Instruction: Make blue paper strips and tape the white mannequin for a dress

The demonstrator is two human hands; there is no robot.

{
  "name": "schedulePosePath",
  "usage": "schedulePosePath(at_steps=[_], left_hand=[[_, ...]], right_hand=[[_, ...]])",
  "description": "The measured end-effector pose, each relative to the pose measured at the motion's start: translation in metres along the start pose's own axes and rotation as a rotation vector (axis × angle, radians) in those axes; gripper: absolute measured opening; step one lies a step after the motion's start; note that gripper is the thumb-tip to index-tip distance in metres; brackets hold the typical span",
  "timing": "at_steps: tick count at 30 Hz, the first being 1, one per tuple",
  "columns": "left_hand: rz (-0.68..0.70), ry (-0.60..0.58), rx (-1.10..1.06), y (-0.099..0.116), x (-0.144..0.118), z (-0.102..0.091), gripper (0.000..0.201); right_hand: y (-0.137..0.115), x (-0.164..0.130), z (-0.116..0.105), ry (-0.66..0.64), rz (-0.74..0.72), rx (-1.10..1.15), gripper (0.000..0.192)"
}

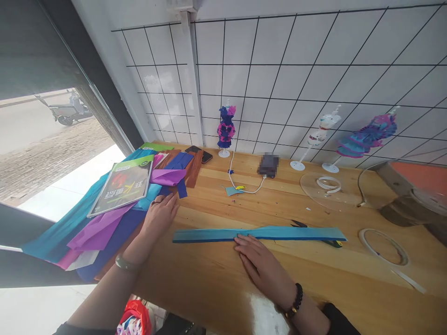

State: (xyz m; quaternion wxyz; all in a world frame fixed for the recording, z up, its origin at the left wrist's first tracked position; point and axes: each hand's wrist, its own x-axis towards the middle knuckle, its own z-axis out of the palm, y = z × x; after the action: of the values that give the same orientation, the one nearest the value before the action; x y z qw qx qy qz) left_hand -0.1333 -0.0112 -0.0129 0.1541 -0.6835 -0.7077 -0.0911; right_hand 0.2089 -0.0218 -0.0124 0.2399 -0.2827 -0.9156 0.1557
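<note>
White-tiled walls back a wooden bench [314,279]. Right hand [260,265], flat and open, pins a folded blue paper strip [258,233]; left hand [159,215] rests open-palmed, steadying stacked coloured sheets [101,228].

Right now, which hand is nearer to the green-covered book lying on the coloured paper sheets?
Left. The left hand rests flat at the edge of the paper pile, just right of the green-covered book. The right hand lies farther right, fingertips on the long blue folded paper strip.

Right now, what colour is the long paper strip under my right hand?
The long paper strip is teal blue, darker along its left end; the right hand touches its middle. The head view shows it.
</note>
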Motion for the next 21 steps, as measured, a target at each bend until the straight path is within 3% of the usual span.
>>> schedulePosePath(at_steps=[12,21], left_hand=[[-0.057,0.030,0.041,0.0007,0.0012,0.0016,0.035],[0.055,0.001,-0.152,-0.0057,0.0002,-0.0016,0.029]], right_hand=[[0.0000,0.0004,0.0004,-0.002,0.006,-0.004,0.027],[0.0006,0.0000,-0.0002,-0.020,0.008,0.001,0.026]])
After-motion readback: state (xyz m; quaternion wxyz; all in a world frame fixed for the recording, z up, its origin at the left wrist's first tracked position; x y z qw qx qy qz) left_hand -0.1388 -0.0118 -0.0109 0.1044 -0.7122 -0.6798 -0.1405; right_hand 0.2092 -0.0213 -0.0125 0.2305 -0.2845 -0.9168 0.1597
